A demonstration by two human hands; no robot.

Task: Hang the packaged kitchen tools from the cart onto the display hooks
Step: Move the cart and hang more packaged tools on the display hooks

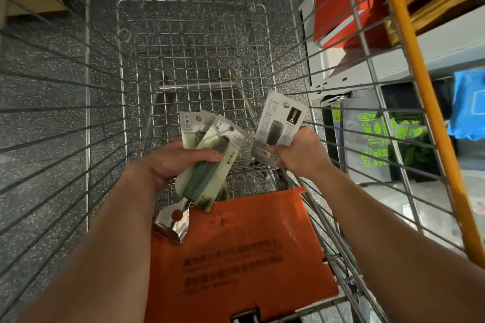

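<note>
**stockroom_noob:** Midway through pulling stuff out of the cart (88, 86). My left hand (172, 162) has fingers and thumb wrapped round a fan of packs (210, 162). Two or three I think, hard to count since they overlap. My right hand (299, 155) is pinching a single pack (282, 123) by its bottom edge, and it shows a different face from the fanned ones. Everything's held over the basket, just past the orange seat flap (236, 244). No hooks in view. Any tips?

**pegwall_pete:** I'd flip the single pack so it faces the same way as the fan, then slide it on top with the hang holes at the top lined up. Hold them by the green handles, not the card, because the card bends and they'll slip. Watch the shiny metal end (174, 223) poking out below your left palm, since that's what snags on the wire when you lift clear. Then turn toward the shelving by the orange post (409, 60) and feed them onto the hooks one at a time, front pack first.
</note>
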